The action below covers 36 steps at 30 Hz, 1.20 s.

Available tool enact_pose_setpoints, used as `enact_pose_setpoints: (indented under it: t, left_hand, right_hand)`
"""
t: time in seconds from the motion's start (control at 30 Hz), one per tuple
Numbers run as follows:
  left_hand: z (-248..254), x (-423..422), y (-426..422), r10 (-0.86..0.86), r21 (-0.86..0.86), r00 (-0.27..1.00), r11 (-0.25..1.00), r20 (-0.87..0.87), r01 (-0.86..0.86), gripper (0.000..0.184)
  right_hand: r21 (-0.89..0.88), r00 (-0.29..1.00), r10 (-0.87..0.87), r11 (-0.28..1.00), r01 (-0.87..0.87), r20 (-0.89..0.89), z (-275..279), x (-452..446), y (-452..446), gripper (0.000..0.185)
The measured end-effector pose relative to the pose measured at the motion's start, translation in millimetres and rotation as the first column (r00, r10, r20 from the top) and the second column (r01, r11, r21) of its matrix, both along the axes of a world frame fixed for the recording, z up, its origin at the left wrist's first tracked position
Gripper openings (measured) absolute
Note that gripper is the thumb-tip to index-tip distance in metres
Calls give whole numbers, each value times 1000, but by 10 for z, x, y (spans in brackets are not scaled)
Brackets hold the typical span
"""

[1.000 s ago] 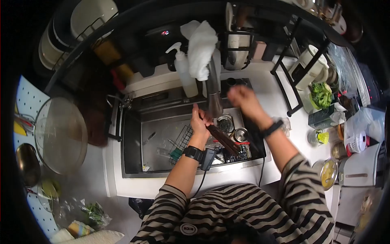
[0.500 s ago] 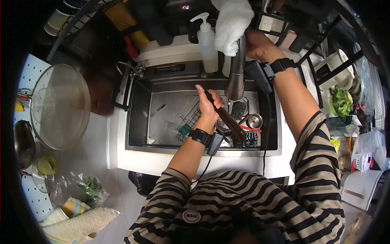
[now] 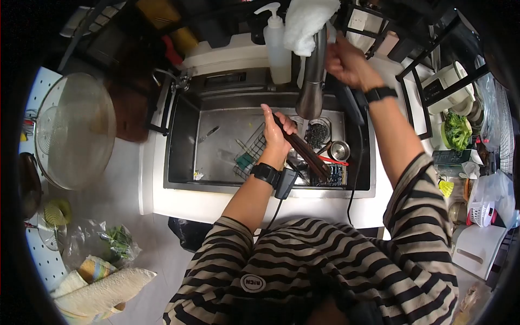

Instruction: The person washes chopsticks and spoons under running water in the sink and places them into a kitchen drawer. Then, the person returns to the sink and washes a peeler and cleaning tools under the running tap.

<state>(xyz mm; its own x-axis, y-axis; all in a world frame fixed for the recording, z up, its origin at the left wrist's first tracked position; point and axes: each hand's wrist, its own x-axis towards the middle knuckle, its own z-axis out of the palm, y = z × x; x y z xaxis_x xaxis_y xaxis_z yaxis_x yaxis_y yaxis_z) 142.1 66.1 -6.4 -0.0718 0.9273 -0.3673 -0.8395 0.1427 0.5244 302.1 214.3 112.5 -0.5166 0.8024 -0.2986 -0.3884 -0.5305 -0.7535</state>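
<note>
My left hand [image 3: 277,138] is closed around a bundle of long dark-brown chopsticks [image 3: 307,154], tilted down to the right over the sink [image 3: 211,187]. Its thumb points up along the bundle. Beside the grey faucet [image 3: 311,100], slightly blurred, my right hand [image 3: 346,64] is raised with fingers curled. What those fingers touch is hidden or unclear. A white cloth [image 3: 309,27] hangs over the faucet's top. Below the spout lie a dark drain strainer [image 3: 318,132] and a small round metal cup [image 3: 339,150]. A red-handled utensil [image 3: 333,160] rests near the chopsticks' lower ends.
A wire rack [image 3: 248,154] and a small knife-like piece [image 3: 209,133] lie in the sink. Behind it stands a pump bottle [image 3: 278,54]. A black shelf frame [image 3: 416,103] and broccoli-like greens [image 3: 456,131] are at right. A large mesh strainer [image 3: 76,132] hangs at left.
The whole view has shifted slightly, with the sink higher in the picture. My right hand has shifted a little beside the faucet. My left hand keeps hold of the chopsticks.
</note>
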Motion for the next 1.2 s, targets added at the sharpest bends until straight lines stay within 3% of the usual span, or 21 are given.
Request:
enact_pose_setpoints:
  t: [0.03, 0.07, 0.1, 0.13, 0.17, 0.23, 0.4, 0.53, 0.57, 0.63, 0.67, 0.7, 0.73, 0.87, 0.93, 1.03, 1.07, 1.1, 1.13, 1.17, 1.2]
  left_hand:
    - [-14, 1, -26, 19, -26, 1000, 999, -7, -20, 59]
    - [-50, 9, -37, 37, -39, 999, 999, -1, -37, 58]
    - [-100, 26, -31, 53, -50, 999, 997, 4, -53, 57]
    - [-150, 33, -21, 67, -55, 998, 996, 8, -66, 56]
    - [-216, 39, -21, 49, -56, 997, 997, 53, -46, 55]
    - [-186, 143, -19, 106, -154, 994, 983, 14, -103, 55]
    - [-422, 185, -168, -31, -24, 974, 999, -225, 26, 54]
    - [-669, 316, -578, -400, 55, 672, 835, -624, 548, 59]
    - [-586, 343, -648, -495, 83, 760, 814, -421, 575, 73]
    - [-356, 279, -632, -482, 45, 733, 821, -480, 570, 77]
    - [-128, 221, -640, -560, 55, 762, 793, -324, 606, 79]
    - [-445, 151, -524, -641, -20, 642, 714, -421, 700, 62]
    - [-699, 44, -458, -765, -17, 552, 590, -332, 807, 39]
    - [-406, -174, -654, -924, 239, 350, 379, 155, 894, 13]
    - [-252, -98, -769, -866, 80, 459, 482, 199, 873, 12]
    - [-433, 73, -785, -773, -215, 572, 629, -273, 747, 15]
    - [-500, 152, -777, -691, -254, 544, 700, -476, 668, 18]
    - [-353, 262, -781, -560, -366, 317, 784, -765, 502, 32]
    - [-326, 309, -790, -263, -225, 38, 882, -964, 415, 49]
    - [-353, 336, -773, -287, -289, -64, 875, -956, 389, 56]
    - [-389, 342, -697, -304, -343, -164, 869, -939, 355, 62]
  right_hand:
    - [2, 995, 7, 1000, -7, -95, -223, 116, -139, 46]
    - [-72, 934, -323, 939, 337, 155, -312, 11, -438, 48]
    - [96, 973, -167, 983, 153, 159, -800, 82, -603, 45]
    - [248, 898, -173, 966, 75, 404, -929, 31, -922, 35]
    - [508, 826, -85, 822, -258, 558, -1194, 34, -1142, 36]
    - [509, 564, -130, 624, -593, 816, -1428, -80, -1524, 50]
    - [414, 709, -114, 871, -266, 696, -1440, -188, -1616, 34]
    - [170, 915, -132, 983, 72, 380, -1623, -241, -1384, 22]
    - [289, 616, -195, 956, -56, 764, -1527, -252, -1397, 25]
    - [432, 628, -291, 899, -79, 721, -1435, -346, -1430, 32]
    - [348, 732, -193, 936, -63, 653, -1427, -318, -1398, 26]
    - [143, 952, -111, 987, 72, 287, -1514, -335, -1372, 14]
    - [-77, 979, -145, 985, 156, 142, -1479, -352, -1364, 13]
    - [-281, 928, -345, 913, 297, -142, -1089, -231, -1225, 9]
    - [-303, 872, -189, 952, 49, -451, -1311, -228, -1097, 19]
    - [121, 897, -343, 939, 321, 279, -1270, -392, -1141, 22]
    - [479, 683, -593, 789, 385, 427, -1293, -480, -1176, 21]
    - [672, 493, -713, 678, 300, 499, -1478, -536, -1188, 22]
    - [813, 281, -814, 562, 154, 509, -1560, -574, -1215, 26]
    - [653, 424, -634, 748, 123, 646, -1645, -572, -1238, 24]
    - [681, 488, -632, 725, 99, 602, -1576, -556, -1234, 22]
